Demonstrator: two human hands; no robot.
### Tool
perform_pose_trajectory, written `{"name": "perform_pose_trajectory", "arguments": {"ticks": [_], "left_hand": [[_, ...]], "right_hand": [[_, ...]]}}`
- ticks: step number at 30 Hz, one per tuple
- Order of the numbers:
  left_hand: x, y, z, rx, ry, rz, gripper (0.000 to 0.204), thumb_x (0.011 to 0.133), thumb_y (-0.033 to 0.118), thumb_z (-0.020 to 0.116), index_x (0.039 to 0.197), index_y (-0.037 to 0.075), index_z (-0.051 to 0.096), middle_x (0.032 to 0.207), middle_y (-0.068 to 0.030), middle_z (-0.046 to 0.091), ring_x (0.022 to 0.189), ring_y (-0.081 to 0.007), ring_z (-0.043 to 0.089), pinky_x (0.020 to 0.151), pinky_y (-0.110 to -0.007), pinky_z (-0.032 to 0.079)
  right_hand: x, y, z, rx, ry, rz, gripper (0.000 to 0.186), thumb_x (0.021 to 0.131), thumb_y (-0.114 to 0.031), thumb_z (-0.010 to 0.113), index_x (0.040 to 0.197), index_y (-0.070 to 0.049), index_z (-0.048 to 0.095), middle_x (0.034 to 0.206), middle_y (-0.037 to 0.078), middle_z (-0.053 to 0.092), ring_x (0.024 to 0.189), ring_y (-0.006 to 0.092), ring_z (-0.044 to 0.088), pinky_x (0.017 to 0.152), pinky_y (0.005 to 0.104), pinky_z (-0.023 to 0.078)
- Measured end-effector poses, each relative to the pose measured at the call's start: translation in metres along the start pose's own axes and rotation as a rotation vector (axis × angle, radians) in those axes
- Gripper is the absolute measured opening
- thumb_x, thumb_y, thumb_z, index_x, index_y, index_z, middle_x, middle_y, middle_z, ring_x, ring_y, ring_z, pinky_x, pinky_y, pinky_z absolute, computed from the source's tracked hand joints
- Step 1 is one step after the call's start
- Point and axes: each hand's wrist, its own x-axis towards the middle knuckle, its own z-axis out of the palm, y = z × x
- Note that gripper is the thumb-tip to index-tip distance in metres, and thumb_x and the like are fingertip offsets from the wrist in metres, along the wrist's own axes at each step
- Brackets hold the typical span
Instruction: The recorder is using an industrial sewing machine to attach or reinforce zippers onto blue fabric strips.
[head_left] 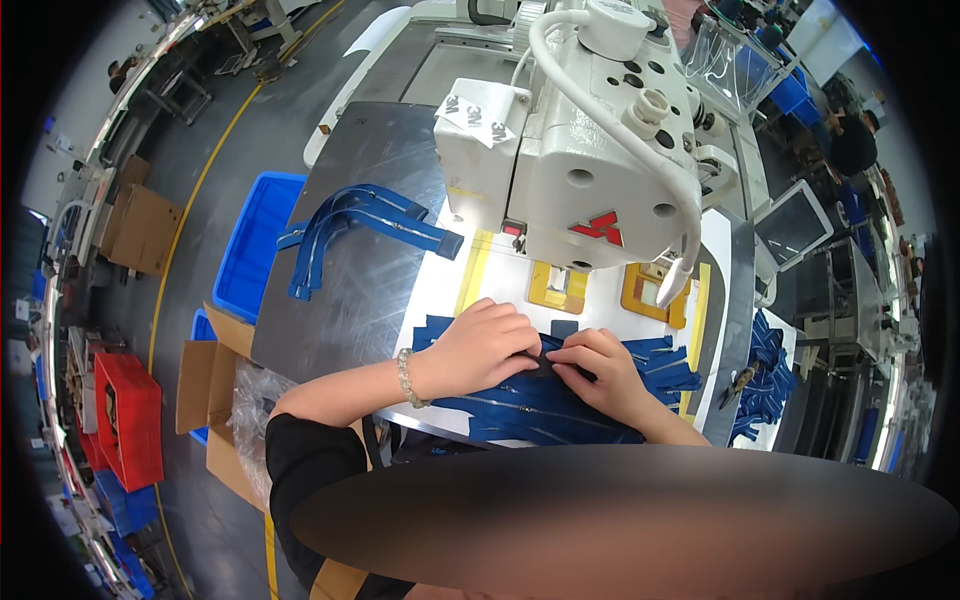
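Observation:
Both of my hands meet over a spread of blue zippers (530, 405) in front of a white industrial sewing machine (600, 180). My left hand (480, 350) has its fingers curled and closed at a small dark piece (545, 363). From the other side, my right hand (605, 375) pinches at the same piece with thumb and fingertips. The fingers partly hide it, so its exact kind is unclear. Just beyond the fingertips lies a small dark blue square (565, 328). Two yellow frames, one a clamp frame (557, 288) and one a wider frame (655, 295), lie under the machine head.
Several more zippers (370, 220) lie on the metal table (345, 330) at the left. At the right are a heap of blue zippers (765, 375) and thread snips (738, 384). A blue bin (258, 245) and an opened cardboard box (205, 385) stand left of the table.

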Motion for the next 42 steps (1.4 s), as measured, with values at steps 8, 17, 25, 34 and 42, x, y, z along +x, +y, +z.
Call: {"name": "perform_pose_trajectory", "arguments": {"ticks": [8,17,25,34,42], "left_hand": [[-0.005,0.003,0.004,-0.257,0.043,-0.206,0.02,0.083,0.021,0.07,0.096,0.011,0.059,0.086,-0.0046,0.064,0.081,-0.0258,0.059,0.075,-0.036,0.044],[-0.013,-0.008,0.003,-0.21,-0.096,-0.112,0.02,0.087,0.019,0.064,0.104,0.01,0.056,0.086,-0.0059,0.063,0.078,-0.0251,0.059,0.075,-0.036,0.045],[-0.01,-0.019,-0.002,-0.547,0.099,-0.188,0.031,0.083,-0.005,0.051,0.111,0.007,0.057,0.086,-0.0068,0.059,0.084,-0.0197,0.059,0.077,-0.031,0.047],[-0.011,-0.024,0.004,-0.275,0.14,0.063,0.033,0.073,0.002,0.068,0.105,0.013,0.067,0.091,-0.0023,0.059,0.086,-0.0211,0.058,0.077,-0.034,0.047],[-0.01,-0.026,0.007,-0.31,0.186,-0.01,0.032,0.069,0.015,0.078,0.1,0.012,0.07,0.09,-0.0023,0.059,0.083,-0.0205,0.058,0.074,-0.031,0.047]], "right_hand": [[0.023,-0.01,-0.004,0.382,-0.095,0.26,0.013,0.08,-0.003,0.07,0.091,-0.001,0.065,0.079,0.007,0.062,0.066,0.0142,0.058,0.058,0.0246,0.045],[0.034,-0.001,0.007,0.631,-0.277,0.36,0.01,0.087,-0.007,0.065,0.091,0.001,0.062,0.071,0.005,0.063,0.059,0.009,0.057,0.056,0.0234,0.046],[0.029,0.008,0.004,0.923,-0.115,0.512,0.01,0.091,-0.009,0.061,0.088,-0.001,0.058,0.074,0.005,0.064,0.059,0.0058,0.058,0.051,0.017,0.044],[0.029,0.017,0.009,0.996,-0.096,0.576,0.013,0.092,-0.013,0.061,0.085,-0.003,0.057,0.071,0.004,0.065,0.053,0.0044,0.055,0.048,0.0168,0.041],[0.03,0.019,0.014,1.027,-0.057,0.551,0.012,0.091,-0.011,0.062,0.083,-0.003,0.057,0.07,0.003,0.064,0.054,0.004,0.055,0.049,0.0166,0.042]]}}
